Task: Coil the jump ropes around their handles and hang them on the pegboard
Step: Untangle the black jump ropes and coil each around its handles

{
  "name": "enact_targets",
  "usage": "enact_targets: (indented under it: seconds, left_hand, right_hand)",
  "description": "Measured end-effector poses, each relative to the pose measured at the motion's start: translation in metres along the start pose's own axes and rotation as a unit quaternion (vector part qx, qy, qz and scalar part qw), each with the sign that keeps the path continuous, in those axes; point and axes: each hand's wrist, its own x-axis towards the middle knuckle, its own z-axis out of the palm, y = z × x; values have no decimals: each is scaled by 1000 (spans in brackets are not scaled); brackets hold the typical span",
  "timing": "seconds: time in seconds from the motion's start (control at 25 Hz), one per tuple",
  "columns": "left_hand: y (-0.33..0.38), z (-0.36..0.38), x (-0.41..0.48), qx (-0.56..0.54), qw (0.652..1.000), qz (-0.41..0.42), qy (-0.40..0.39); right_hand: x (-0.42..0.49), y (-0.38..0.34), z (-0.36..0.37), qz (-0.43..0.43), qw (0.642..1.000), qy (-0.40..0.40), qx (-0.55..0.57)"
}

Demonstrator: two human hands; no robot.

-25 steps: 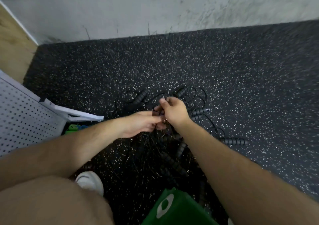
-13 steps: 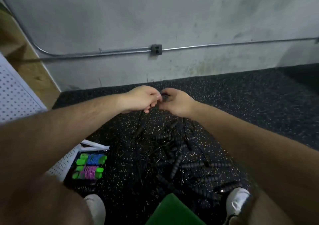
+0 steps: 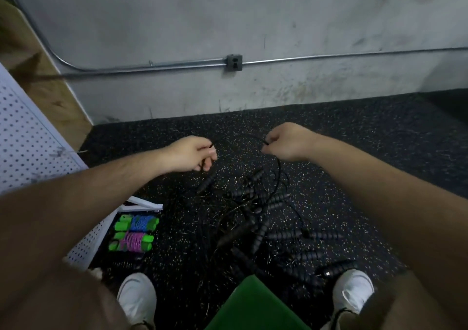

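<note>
A tangle of black jump ropes (image 3: 255, 218) with ribbed black handles lies on the speckled floor between my feet. Above it, my left hand (image 3: 193, 153) and my right hand (image 3: 288, 141) each pinch a thin black rope (image 3: 238, 135) that arcs between them. From my right hand the rope drops down into the pile. A black handle (image 3: 206, 184) dangles just below my left hand. The white pegboard (image 3: 27, 140) leans at the left.
Two coiled ropes with green handles (image 3: 135, 232), one blue and one pink, lie on the floor beside the pegboard's foot. A green object (image 3: 255, 307) sits low between my white shoes. The grey wall with a conduit and outlet box (image 3: 234, 62) stands behind.
My hands rose from the pile holding the rope, then pulled apart sideways. The view tilted up to show the wall.
</note>
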Motion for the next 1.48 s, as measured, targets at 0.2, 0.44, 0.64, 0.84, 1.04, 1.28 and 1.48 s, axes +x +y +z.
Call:
enact_targets:
  seconds: [0.2,0.44,0.64,0.84,1.04,1.28,1.48]
  left_hand:
    - [38,5,8,33,992,114,42]
    - [-5,-4,11,102,992,2,-68]
    - [18,-2,11,10,1000,26,-3]
    - [64,6,4,9,990,132,51]
    - [29,4,7,73,996,60,2]
    - [42,2,10,-26,998,25,42]
    - [64,1,5,-148,986,38,69]
  right_hand:
    - [2,-26,7,-97,946,-51,305]
    - [1,-15,-20,-68,912,177,363]
    - [-7,-2,-13,-58,986,5,158]
    - [-7,-30,-12,-127,980,69,135]
    - [-8,-7,-30,-73,947,187,251]
    - [-12,7,-12,-106,948,301,-9]
    - [-18,-28,10,-144,979,129,67]
